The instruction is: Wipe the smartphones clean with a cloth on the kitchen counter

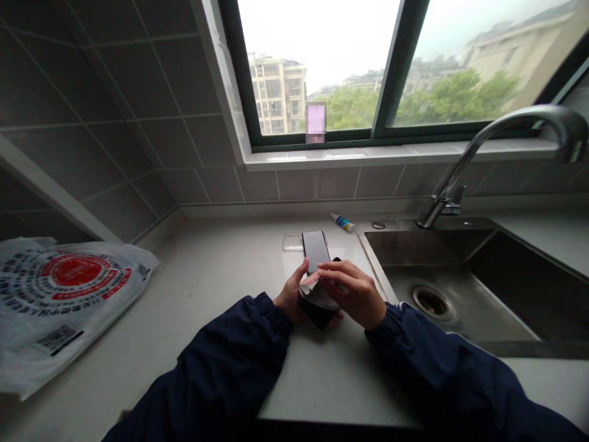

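Left grip (291, 296) clasps the phone (316, 247), right grip (356, 288) pinches the pale cloth (324, 297) — best keep phone steady, cloth flat.

The person's left hand (291, 294) grips a phone (316, 247) over the white counter (221, 264), while the right hand (358, 292) holds a pale cloth (322, 297) against it. Beyond lie a clear case (292, 243) and a small tube (343, 222); a plastic bag (27, 337) sits left, a steel sink (414, 247) right.
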A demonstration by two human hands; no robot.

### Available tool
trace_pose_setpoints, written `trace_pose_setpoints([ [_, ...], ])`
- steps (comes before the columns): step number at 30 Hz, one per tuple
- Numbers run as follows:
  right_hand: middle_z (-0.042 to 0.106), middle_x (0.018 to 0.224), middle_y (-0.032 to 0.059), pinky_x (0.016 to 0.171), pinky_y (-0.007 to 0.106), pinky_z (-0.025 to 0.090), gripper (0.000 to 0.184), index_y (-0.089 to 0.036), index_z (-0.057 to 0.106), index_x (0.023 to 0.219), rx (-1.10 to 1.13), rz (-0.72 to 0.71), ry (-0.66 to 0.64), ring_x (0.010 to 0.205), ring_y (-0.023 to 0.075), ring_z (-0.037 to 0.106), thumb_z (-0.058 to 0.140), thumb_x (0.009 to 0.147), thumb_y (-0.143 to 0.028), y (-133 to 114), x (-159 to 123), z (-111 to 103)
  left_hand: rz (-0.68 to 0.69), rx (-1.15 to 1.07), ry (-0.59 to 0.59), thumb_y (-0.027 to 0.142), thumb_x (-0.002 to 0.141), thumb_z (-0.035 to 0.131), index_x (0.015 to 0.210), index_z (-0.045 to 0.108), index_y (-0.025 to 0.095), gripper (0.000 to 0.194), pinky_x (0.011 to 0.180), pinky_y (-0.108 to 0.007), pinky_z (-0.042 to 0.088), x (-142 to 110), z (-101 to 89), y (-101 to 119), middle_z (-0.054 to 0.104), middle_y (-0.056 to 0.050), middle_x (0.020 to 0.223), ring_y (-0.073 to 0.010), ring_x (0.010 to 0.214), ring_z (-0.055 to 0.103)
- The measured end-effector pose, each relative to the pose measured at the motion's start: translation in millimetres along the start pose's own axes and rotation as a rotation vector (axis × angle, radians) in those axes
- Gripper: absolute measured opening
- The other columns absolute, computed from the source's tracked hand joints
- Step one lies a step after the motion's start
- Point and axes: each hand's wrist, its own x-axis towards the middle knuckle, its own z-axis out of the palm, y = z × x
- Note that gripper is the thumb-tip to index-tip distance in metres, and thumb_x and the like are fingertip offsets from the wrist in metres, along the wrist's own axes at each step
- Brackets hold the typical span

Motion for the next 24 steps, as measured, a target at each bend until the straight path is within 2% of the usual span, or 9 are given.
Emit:
trace_pose_setpoints([
  [3, 0.073, 0.107, 0.0079, 0.083, 0.036, 0.063, 0.022, -0.026, 0.07, 0.118, -0.026, 0.075, 0.026, 0.096, 0.0206, 0.072, 0.06, 0.098, -0.022, -0.5, 0.2, 0.0, -0.006, -0.032, -0.031, 0.076, 0.091, 0.038, 0.149, 0.04, 0.021, 0.081, 0.07, -0.048, 0.055, -0.8, 0.1, -0.5, 0.07, -0.018, 0.109, -0.0331, 0.077, 0.073],
  [8, 0.071, 0.099, 0.006, 0.074, 0.03, 0.062, 0.024, -0.025, 0.068, 0.119, -0.02, 0.134, 0.023, 0.084, 0.0175, 0.071, 0.055, 0.1, -0.018, 0.6, -0.3, -1.5, -0.022, -0.031, 0.0, 0.075, 0.09, 0.04, 0.151, 0.039, 0.025, 0.079, 0.067, -0.046, 0.056, -1.1, -1.4, -0.4, 0.07, -0.018, 0.112, -0.035, 0.081, 0.074],
  [12, 0.069, 0.095, 0.0056, 0.075, 0.032, 0.061, 0.024, -0.025, 0.068, 0.118, -0.032, 0.172, 0.013, 0.082, 0.0181, 0.07, 0.055, 0.099, -0.018, 1.3, 0.7, -3.8, -0.021, -0.02, -0.046, 0.077, 0.09, 0.039, 0.154, 0.036, 0.025, 0.082, 0.07, -0.049, 0.056, -1.0, -2.2, 0.1, 0.069, -0.018, 0.115, -0.0358, 0.082, 0.074],
  [16, 0.068, 0.103, 0.0082, 0.085, 0.038, 0.06, 0.029, -0.024, 0.066, 0.123, 0.024, 0.126, -0.042, 0.094, 0.0218, 0.067, 0.059, 0.095, -0.018, -0.5, 1.5, -5.6, 0.008, -0.047, -0.019, 0.074, 0.092, 0.039, 0.152, 0.04, 0.022, 0.079, 0.077, -0.048, 0.055, 0.7, -0.7, -1.0, 0.07, -0.018, 0.115, -0.0335, 0.087, 0.074],
  [21, 0.066, 0.115, 0.0113, 0.089, 0.042, 0.058, 0.048, -0.025, 0.058, 0.135, 0.105, -0.001, -0.179, 0.106, 0.0249, 0.064, 0.058, 0.089, -0.012, -0.4, 1.1, -5.1, 0.11, -0.08, 0.059, 0.068, 0.096, 0.037, 0.139, 0.053, 0.005, 0.077, 0.091, -0.041, 0.051, 4.7, 0.8, -4.0, 0.071, -0.021, 0.108, -0.0302, 0.096, 0.072],
  [24, 0.067, 0.112, 0.0104, 0.086, 0.04, 0.06, 0.043, -0.026, 0.061, 0.133, 0.069, -0.001, -0.147, 0.102, 0.0234, 0.065, 0.055, 0.093, -0.013, 1.4, 0.2, -2.5, 0.073, -0.069, 0.045, 0.07, 0.096, 0.035, 0.137, 0.054, 0.006, 0.079, 0.089, -0.041, 0.052, 4.9, -3.2, -5.0, 0.072, -0.02, 0.104, -0.0301, 0.092, 0.072],
])
